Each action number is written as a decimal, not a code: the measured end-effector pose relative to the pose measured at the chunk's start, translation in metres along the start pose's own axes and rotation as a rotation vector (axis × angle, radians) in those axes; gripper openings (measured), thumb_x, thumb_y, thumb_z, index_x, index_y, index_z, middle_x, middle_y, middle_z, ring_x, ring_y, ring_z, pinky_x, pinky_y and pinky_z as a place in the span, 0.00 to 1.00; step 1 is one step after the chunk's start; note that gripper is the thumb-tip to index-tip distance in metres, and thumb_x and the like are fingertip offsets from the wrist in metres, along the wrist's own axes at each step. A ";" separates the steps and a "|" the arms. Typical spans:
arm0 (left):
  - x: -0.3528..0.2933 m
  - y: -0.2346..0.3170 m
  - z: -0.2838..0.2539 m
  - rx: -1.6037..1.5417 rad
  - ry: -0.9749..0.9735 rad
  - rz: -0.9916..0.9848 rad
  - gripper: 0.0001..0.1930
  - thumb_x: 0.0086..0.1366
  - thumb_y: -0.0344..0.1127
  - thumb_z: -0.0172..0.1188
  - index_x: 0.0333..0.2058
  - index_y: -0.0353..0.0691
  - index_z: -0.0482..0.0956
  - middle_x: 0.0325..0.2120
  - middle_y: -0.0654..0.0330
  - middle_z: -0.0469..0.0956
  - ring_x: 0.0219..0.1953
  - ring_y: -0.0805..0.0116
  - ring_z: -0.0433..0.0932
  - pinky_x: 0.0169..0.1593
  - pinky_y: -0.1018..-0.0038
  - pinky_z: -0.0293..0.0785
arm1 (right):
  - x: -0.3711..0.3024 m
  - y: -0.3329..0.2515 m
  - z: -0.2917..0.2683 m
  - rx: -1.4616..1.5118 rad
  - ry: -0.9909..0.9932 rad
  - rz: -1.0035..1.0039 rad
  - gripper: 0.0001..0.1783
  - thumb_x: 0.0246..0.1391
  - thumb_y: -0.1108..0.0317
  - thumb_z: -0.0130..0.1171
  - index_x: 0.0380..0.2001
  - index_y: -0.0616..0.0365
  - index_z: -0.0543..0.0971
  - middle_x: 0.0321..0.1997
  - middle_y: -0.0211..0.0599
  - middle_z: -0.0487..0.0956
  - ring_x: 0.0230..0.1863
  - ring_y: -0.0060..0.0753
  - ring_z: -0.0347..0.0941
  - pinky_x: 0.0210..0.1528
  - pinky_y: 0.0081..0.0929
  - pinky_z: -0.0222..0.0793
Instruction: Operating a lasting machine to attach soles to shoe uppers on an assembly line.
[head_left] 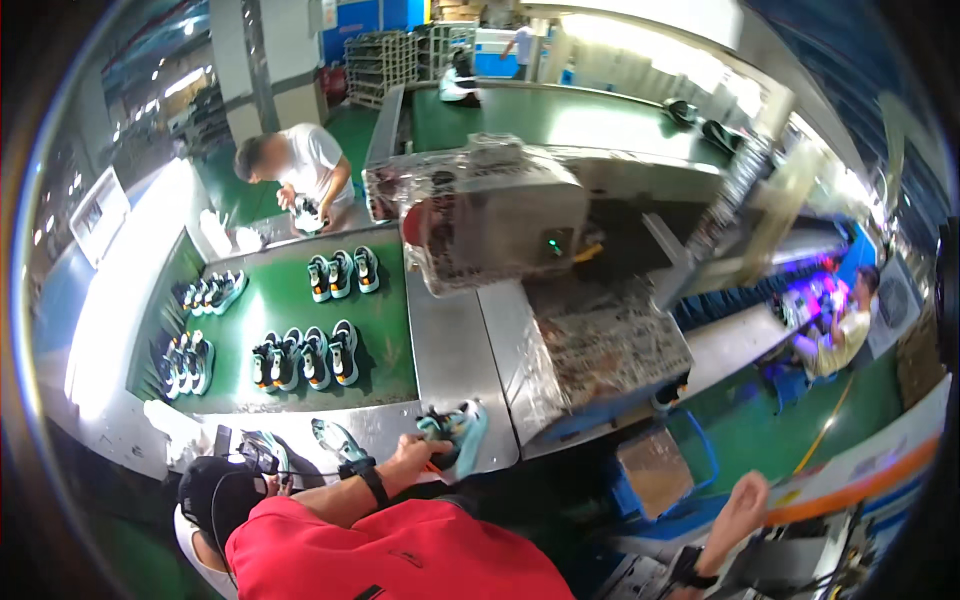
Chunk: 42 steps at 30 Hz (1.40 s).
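My left hand (408, 462), a black band round its wrist, grips the heel end of a light-blue and black sneaker (466, 436) over the front metal edge of the conveyor line. The fingers are closed on it, with a small orange part beside them. Farther left on the same edge lies another light-blue shoe piece (338, 440). My right hand (742, 503) is out to the lower right, raised near a machine (800, 545). Nothing shows in it, and its fingers look loosely bent and not closed.
Rows of sneakers (305, 358) stand on the green belt (235, 395). A plastic-wrapped machine (500, 215) rises ahead. One co-worker (315, 165) handles a shoe across the belt; another in a black cap (215, 500) is close at my left. A blue crate (655, 475) sits right.
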<state>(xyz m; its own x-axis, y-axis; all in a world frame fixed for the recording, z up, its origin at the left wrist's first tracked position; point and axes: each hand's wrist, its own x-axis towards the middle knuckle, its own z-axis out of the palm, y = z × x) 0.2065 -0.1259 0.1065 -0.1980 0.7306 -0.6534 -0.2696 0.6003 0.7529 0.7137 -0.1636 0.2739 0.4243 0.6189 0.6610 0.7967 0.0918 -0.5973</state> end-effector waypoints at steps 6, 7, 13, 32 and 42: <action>0.151 0.092 -0.064 -0.225 0.179 0.090 0.11 0.50 0.25 0.67 0.33 0.28 0.78 0.28 0.52 0.80 0.26 0.60 0.81 0.27 0.61 0.79 | 0.212 -0.248 0.170 -0.164 -0.261 -0.596 0.08 0.58 0.67 0.60 0.37 0.61 0.79 0.37 0.31 0.79 0.37 0.18 0.71 0.42 0.20 0.67; 0.188 0.098 -0.077 -0.287 0.207 0.083 0.11 0.50 0.25 0.67 0.33 0.28 0.78 0.28 0.52 0.80 0.26 0.60 0.81 0.26 0.61 0.79 | 0.231 -0.284 0.212 0.062 -0.361 -0.427 0.09 0.58 0.66 0.60 0.37 0.61 0.79 0.35 0.28 0.79 0.36 0.16 0.70 0.41 0.18 0.65; 0.375 0.163 -0.138 -0.045 0.491 0.114 0.22 0.43 0.36 0.70 0.36 0.29 0.77 0.31 0.47 0.80 0.31 0.55 0.83 0.35 0.63 0.80 | 0.319 -0.416 0.448 0.057 -0.788 -0.496 0.23 0.56 0.62 0.62 0.50 0.67 0.74 0.38 0.36 0.80 0.38 0.22 0.74 0.39 0.20 0.69; 0.591 0.105 -0.249 1.301 1.120 0.724 0.43 0.62 0.49 0.58 0.64 0.22 0.49 0.62 0.36 0.58 0.63 0.40 0.61 0.64 0.55 0.60 | 0.323 -0.538 0.715 0.138 -0.982 -0.558 0.22 0.47 0.59 0.66 0.42 0.63 0.78 0.34 0.37 0.80 0.35 0.26 0.74 0.38 0.30 0.71; 0.199 0.136 -0.023 -0.198 -0.495 0.231 0.11 0.65 0.35 0.60 0.40 0.31 0.78 0.31 0.61 0.78 0.34 0.71 0.77 0.43 0.73 0.76 | 0.297 -0.475 0.415 0.024 -0.513 -0.863 0.31 0.36 0.68 0.68 0.48 0.65 0.72 0.38 0.52 0.80 0.41 0.47 0.79 0.48 0.37 0.72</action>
<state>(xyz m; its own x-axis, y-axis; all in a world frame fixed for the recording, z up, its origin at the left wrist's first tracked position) 0.1091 0.0934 0.0773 0.1786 0.9291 -0.3238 -0.4528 0.3698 0.8113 0.2827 0.3001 0.5656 -0.5357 0.5939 0.6003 0.7329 0.6801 -0.0189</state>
